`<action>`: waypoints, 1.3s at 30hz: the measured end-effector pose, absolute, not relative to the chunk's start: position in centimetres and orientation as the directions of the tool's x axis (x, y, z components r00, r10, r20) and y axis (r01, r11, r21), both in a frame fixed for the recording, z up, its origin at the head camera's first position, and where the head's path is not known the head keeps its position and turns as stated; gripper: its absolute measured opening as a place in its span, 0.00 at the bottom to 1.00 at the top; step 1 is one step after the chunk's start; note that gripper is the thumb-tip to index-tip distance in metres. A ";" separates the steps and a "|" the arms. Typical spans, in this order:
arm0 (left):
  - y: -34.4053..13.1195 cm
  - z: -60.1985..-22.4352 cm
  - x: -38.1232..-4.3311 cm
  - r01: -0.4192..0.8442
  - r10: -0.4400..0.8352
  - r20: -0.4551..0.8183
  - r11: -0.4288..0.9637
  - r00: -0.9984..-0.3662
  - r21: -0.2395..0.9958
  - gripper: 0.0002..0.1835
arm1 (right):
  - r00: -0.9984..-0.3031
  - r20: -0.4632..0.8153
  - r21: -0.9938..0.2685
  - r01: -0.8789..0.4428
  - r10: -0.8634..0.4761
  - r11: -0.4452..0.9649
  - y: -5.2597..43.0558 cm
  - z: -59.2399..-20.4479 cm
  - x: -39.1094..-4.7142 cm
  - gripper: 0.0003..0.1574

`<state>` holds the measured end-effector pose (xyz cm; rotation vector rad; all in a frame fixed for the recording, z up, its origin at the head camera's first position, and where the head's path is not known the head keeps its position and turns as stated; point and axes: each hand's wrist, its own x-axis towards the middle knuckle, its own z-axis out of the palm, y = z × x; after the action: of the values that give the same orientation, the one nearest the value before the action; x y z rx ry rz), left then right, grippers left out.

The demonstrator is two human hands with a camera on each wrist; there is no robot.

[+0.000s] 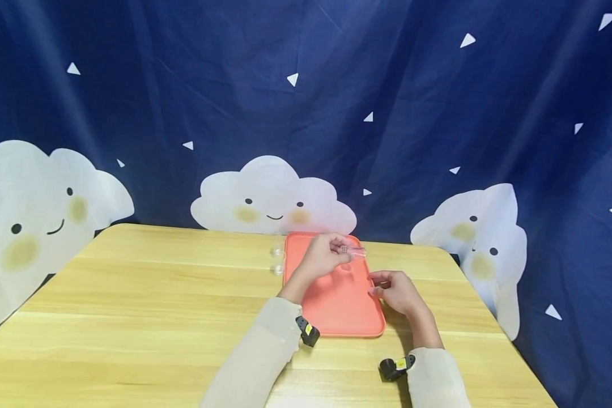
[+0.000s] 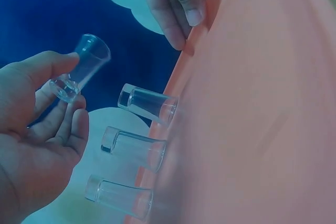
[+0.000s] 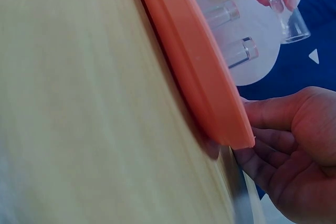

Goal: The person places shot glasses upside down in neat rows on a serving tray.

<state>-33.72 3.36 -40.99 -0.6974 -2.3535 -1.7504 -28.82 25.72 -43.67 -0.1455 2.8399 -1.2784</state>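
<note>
Now my left grip [image 1: 322, 256] pinches a glass [image 2: 90, 66], my right grip [image 1: 396, 290] the tray [image 1: 344, 310]. Likely placing; next calls for gentle lowering.

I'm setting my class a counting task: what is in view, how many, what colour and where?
Table: one, pale yellow, under the tray.
Tray: one, coral, on the table.
Held glass: one, clear, in the left hand.
Other glasses: at least three, clear, by the tray's edge.
Curtain: one, dark blue, behind the table.
Clouds: three, white, on the curtain.
Triangles: about twelve, white, on the curtain.
Cameras: two, black, one by each sleeve.
Sleeves: two, cream, over the table.
Left hand: one, round the held glass.
Right hand: one, at the tray's right edge.
</note>
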 end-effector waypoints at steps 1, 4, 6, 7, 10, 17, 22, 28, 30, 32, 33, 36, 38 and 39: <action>3.4 -41.0 -33.7 0.428 0.286 0.362 0.214 -0.887 0.878 0.13 | -0.995 0.016 -0.746 -0.074 -0.094 0.661 25.7 -43.7 -28.8 0.22; 3.6 -40.9 -33.6 0.409 0.290 0.347 0.191 -0.892 0.892 0.15 | -0.996 0.016 -0.741 -0.074 -0.092 0.668 25.8 -43.6 -28.9 0.22; 3.8 -40.9 -33.5 0.400 0.292 0.336 0.197 -0.895 0.895 0.15 | -0.996 0.013 -0.738 -0.071 -0.090 0.671 25.9 -43.6 -28.8 0.22; 3.9 -40.9 -33.5 0.397 0.292 0.332 0.204 -0.897 0.895 0.15 | -0.996 0.012 -0.738 -0.068 -0.089 0.671 25.9 -43.6 -28.8 0.22; 4.2 -40.9 -33.4 0.394 0.294 0.320 0.241 -0.901 0.887 0.15 | -0.996 0.013 -0.735 -0.069 -0.087 0.674 26.0 -43.7 -28.8 0.22; 5.0 -40.8 -33.0 0.462 0.341 0.359 0.300 -0.869 0.835 0.13 | -0.996 0.013 -0.734 -0.067 -0.086 0.676 26.1 -43.7 -29.0 0.21; 5.2 -41.1 -32.9 0.494 0.377 0.368 0.329 -0.850 0.805 0.14 | -0.996 0.019 -0.730 -0.074 -0.089 0.679 26.1 -43.8 -29.1 0.21; 5.6 -41.6 -32.9 0.494 0.421 0.316 0.432 -0.850 0.754 0.18 | -0.996 0.017 -0.731 -0.073 -0.089 0.678 26.0 -43.8 -29.0 0.21; 5.7 -41.7 -32.9 0.487 0.426 0.297 0.455 -0.854 0.746 0.18 | -0.996 0.016 -0.736 -0.071 -0.088 0.673 25.9 -43.8 -29.0 0.21; 5.7 -41.9 -32.9 0.481 0.426 0.286 0.473 -0.858 0.738 0.18 | -0.996 0.014 -0.740 -0.070 -0.088 0.669 25.9 -43.8 -29.0 0.21; 5.7 -41.9 -32.9 0.483 0.426 0.285 0.484 -0.858 0.730 0.18 | -0.996 0.014 -0.741 -0.069 -0.087 0.668 25.9 -43.8 -28.9 0.21; 5.7 -42.0 -32.8 0.503 0.430 0.295 0.533 -0.854 0.680 0.17 | -0.996 0.012 -0.744 -0.067 -0.086 0.665 25.9 -43.8 -28.9 0.21; 5.7 -42.1 -32.8 0.510 0.432 0.294 0.560 -0.852 0.653 0.17 | -0.996 0.012 -0.742 -0.067 -0.087 0.666 25.8 -43.8 -28.9 0.22; 5.7 -42.2 -32.8 0.508 0.431 0.290 0.574 -0.854 0.643 0.17 | -0.996 0.012 -0.743 -0.068 -0.087 0.666 25.8 -43.8 -28.9 0.22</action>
<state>-32.79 5.73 -42.17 -0.8073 -2.6958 -1.1505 -28.90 25.82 -43.82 -0.1323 2.8453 -1.2667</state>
